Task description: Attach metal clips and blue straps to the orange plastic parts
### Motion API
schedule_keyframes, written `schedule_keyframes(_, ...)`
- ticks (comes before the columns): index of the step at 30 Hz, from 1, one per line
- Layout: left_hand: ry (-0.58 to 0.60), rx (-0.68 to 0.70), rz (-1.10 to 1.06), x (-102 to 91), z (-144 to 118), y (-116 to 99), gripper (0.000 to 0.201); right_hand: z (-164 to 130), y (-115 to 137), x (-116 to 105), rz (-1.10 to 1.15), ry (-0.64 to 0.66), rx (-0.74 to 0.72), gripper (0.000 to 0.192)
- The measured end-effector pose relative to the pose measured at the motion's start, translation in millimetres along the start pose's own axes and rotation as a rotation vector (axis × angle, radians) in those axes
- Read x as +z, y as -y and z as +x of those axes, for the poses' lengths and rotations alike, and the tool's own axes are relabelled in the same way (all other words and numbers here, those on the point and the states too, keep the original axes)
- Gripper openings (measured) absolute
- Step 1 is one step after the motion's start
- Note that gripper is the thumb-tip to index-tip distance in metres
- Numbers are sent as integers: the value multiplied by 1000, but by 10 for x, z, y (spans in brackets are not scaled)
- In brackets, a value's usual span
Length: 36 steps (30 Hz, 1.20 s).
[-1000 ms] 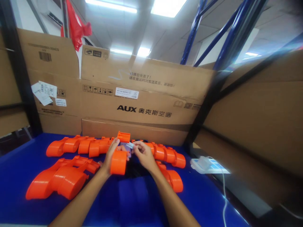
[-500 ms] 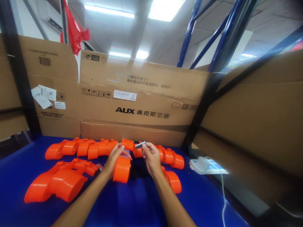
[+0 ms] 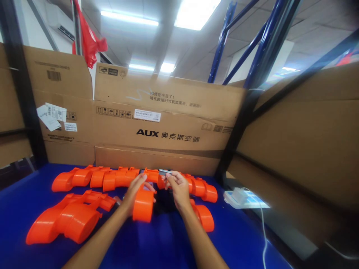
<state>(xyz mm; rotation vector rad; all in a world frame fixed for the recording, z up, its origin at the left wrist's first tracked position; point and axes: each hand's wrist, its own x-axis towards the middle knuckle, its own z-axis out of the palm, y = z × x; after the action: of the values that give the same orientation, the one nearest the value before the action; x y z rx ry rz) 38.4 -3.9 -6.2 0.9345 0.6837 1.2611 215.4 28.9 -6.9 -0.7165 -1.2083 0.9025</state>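
Note:
My left hand (image 3: 134, 195) is wrapped round an orange plastic part (image 3: 143, 208), whose round, cup-like end hangs below the fingers. Its narrower upper section sticks out toward the right. Pinched between the thumb and fingers of my right hand (image 3: 180, 187) is a small flat grey strip (image 3: 163, 172), held close to the top of that orange part. Whether the strip touches the part I cannot tell. Behind both hands runs a row of similar orange parts (image 3: 82, 177), partly covered by the fingers.
Larger orange parts (image 3: 77, 222) lie at the left front of the blue table surface (image 3: 157, 246), another orange part (image 3: 206, 218) by my right forearm. A power strip (image 3: 238, 198) with a white cable sits at the right. Cardboard (image 3: 162, 149) stands along the back.
The grey strip in my right hand has moved slightly left and turned nearly level, closer to the orange part. My left hand still grips that part, slightly lower in view.

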Motion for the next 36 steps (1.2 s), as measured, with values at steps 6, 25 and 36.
schedule_keyframes(6, -83, 40, 51, 27, 27, 3, 49, 9, 39, -38, -40, 33, -23, 28)
schedule_keyframes(25, -110, 161, 55, -32, 94, 68, 49, 32, -41, -32, -144, -46, -51, 34)
schedule_keyframes(36, 6, 184, 189, -30, 73, 20, 49, -54, -57, 17, -157, 131, -28, 30)
